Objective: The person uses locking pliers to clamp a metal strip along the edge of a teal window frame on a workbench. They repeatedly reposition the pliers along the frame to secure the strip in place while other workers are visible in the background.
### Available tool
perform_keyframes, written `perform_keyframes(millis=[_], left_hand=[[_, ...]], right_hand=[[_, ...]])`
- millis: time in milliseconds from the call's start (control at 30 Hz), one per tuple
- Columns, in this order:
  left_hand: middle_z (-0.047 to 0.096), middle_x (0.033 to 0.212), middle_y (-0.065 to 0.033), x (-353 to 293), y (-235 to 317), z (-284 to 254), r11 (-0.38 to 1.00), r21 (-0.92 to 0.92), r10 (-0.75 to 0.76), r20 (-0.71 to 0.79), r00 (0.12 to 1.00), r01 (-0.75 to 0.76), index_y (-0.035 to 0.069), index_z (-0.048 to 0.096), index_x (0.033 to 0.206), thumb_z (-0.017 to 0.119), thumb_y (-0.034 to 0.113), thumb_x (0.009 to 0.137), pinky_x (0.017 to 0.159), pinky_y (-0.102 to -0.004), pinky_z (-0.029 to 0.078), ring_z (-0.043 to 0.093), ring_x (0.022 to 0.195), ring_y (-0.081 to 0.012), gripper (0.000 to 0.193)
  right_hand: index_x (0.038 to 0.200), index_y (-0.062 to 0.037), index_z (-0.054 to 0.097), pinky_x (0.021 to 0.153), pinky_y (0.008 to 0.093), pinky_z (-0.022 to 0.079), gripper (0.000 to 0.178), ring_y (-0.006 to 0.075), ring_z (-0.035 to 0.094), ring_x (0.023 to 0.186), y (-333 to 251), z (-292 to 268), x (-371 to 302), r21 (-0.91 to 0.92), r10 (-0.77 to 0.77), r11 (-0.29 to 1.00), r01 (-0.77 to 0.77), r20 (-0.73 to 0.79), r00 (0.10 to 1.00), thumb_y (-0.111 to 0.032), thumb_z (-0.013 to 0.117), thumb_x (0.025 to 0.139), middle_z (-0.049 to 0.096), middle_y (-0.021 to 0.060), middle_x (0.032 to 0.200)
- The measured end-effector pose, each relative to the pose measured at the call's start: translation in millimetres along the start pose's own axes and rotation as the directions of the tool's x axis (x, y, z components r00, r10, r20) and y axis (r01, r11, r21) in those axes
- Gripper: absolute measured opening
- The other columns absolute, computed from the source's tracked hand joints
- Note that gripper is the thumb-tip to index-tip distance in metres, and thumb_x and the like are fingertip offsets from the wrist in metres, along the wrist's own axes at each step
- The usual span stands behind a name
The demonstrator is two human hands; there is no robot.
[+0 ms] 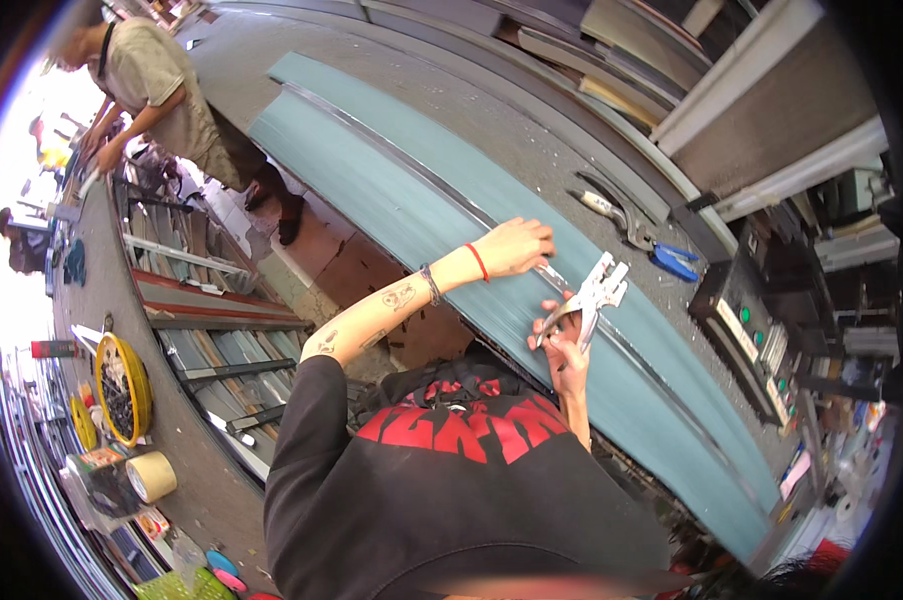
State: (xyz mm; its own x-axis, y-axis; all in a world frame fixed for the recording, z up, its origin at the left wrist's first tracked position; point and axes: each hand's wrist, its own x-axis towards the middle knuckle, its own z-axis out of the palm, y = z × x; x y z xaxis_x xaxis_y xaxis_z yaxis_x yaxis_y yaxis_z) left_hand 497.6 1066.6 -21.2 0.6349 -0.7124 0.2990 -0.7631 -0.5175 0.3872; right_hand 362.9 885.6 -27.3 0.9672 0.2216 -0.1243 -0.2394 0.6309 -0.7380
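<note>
Had a silver hand tool (597,298) in my right hand (568,362); left hand (514,246) curled at the metal strip (553,278) midway between the teal panel (391,205) edges, couldn't tell if pinching.

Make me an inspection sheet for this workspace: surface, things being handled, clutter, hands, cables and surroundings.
Surface: grey workbench with small pale specks.
Things: teal panel, dark shiny strip running along it; silver metal tool above it.
Clutter: blue-handled tool on the grey workbench; yellow basket of small dark pieces, tan roll at left.
Hands: right hand holds the silver metal tool; left hand at the strip, contact unclear.
Cables: nothing seen.
Surroundings: co-worker at upper left; box with green buttons at right.
</note>
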Motion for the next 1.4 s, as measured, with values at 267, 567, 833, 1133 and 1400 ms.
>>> perform_keyframes(millis=[267, 567, 833, 1133, 1400], left_hand=[[0.058, 0.069, -0.0085, 3, -10, 6, 0.994, 0.015, 0.106, -0.102, 0.989, -0.105, 0.008, 0.061, 0.064, 0.056, 0.017, 0.065, 0.06, -0.0416, 0.047, 0.06, 0.071, -0.0281, 0.011], [0.06, 0.08, -0.003, 8, -8, 29, 0.985, 0.145, 0.091, -0.006, 0.996, -0.089, 0.011, 0.059, 0.079, 0.064, 0.019, 0.069, 0.073, -0.0387, 0.044, 0.058, 0.086, -0.0228, 0.014], [0.06, 0.076, -0.0088, 15, -5, 25, 0.994, 0.082, 0.077, -0.054, 0.996, -0.072, 0.004, 0.054, 0.079, 0.063, 0.014, 0.07, 0.07, -0.041, 0.045, 0.058, 0.081, -0.0284, 0.016], [0.058, 0.072, -0.0127, 12, 3, 6, 0.994, -0.068, 0.079, -0.085, 0.993, -0.085, 0.002, 0.054, 0.078, 0.061, 0.012, 0.076, 0.068, -0.0412, 0.045, 0.056, 0.075, -0.0324, 0.012], [0.058, 0.079, -0.008, 7, 14, 6, 0.995, -0.016, 0.093, -0.019, 0.995, -0.094, 0.007, 0.052, 0.086, 0.062, 0.029, 0.08, 0.072, -0.041, 0.044, 0.054, 0.082, -0.0291, 0.025]], right_hand=[[0.14, -0.012, 0.022, 0.059, 0.0374, 0.044, 0.079, 0.0234, 0.051, 0.084, 7, -14, 3, 0.036, 0.015, 0.999, -0.015, 0.009, 1.0, -0.018, 0.063, 0.073, 0.043, 0.009, 0.119], [0.141, -0.017, 0.023, 0.059, 0.0399, 0.045, 0.079, 0.0237, 0.051, 0.089, 8, -30, 23, -0.041, 0.012, 0.999, -0.01, 0.057, 0.998, -0.009, 0.057, 0.071, 0.039, 0.0069, 0.131], [0.142, -0.0166, 0.023, 0.061, 0.0397, 0.045, 0.078, 0.0235, 0.051, 0.091, 1, -27, 29, -0.067, -0.026, 0.997, 0.027, 0.021, 0.999, -0.008, 0.057, 0.071, 0.039, 0.0068, 0.131], [0.142, -0.0162, 0.022, 0.063, 0.0396, 0.045, 0.078, 0.0233, 0.051, 0.092, -2, -23, 16, -0.075, -0.088, 0.993, 0.086, -0.027, 0.996, -0.007, 0.056, 0.072, 0.039, 0.0067, 0.131], [0.143, -0.0158, 0.022, 0.065, 0.0395, 0.045, 0.078, 0.0231, 0.051, 0.093, 1, -23, 2, -0.069, -0.131, 0.99, 0.125, -0.091, 0.987, -0.007, 0.055, 0.072, 0.038, 0.0066, 0.131]])
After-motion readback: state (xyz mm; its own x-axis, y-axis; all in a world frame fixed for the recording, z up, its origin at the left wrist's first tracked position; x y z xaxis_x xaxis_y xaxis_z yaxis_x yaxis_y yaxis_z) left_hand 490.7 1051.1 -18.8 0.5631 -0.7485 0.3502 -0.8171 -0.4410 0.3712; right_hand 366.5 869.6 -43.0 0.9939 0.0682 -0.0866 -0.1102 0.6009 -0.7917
